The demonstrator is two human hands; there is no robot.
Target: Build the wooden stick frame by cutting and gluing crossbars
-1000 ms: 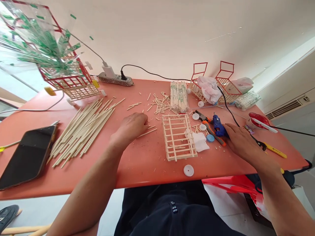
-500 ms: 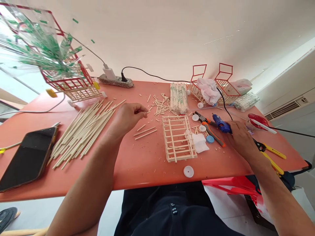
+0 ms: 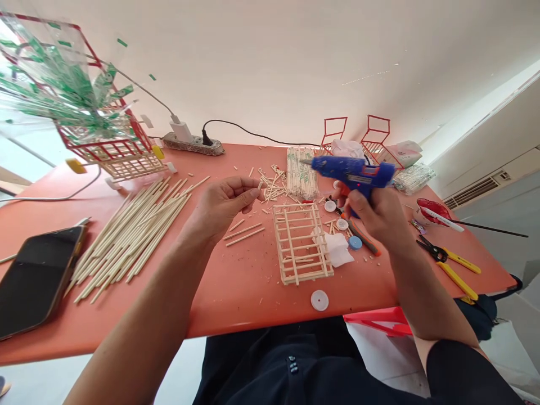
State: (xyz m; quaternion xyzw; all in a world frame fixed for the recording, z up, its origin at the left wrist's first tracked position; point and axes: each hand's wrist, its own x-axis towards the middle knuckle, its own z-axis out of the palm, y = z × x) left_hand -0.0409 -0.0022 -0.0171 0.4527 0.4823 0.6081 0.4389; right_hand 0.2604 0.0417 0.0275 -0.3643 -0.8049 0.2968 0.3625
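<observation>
My right hand grips a blue glue gun by its handle, raised above the orange table, its nozzle pointing left. My left hand is pinched on a short stick piece, partly hidden by the fingers. Between and below the hands lies a rectangular wooden stick frame with crossbars. Two or more loose sticks rest left of that frame. A heap of short pieces sits beyond the left hand, beside a wrapped stick bundle.
Long sticks and a phone lie at left, under a red-trimmed cart model. A power strip sits behind. Pliers, yellow-handled cutters, a red cup and a white disc lie around the right side.
My right hand has lifted the glue gun off the table and brought it left, toward my left hand. The left hand has moved slightly right, still pinching the small piece.
</observation>
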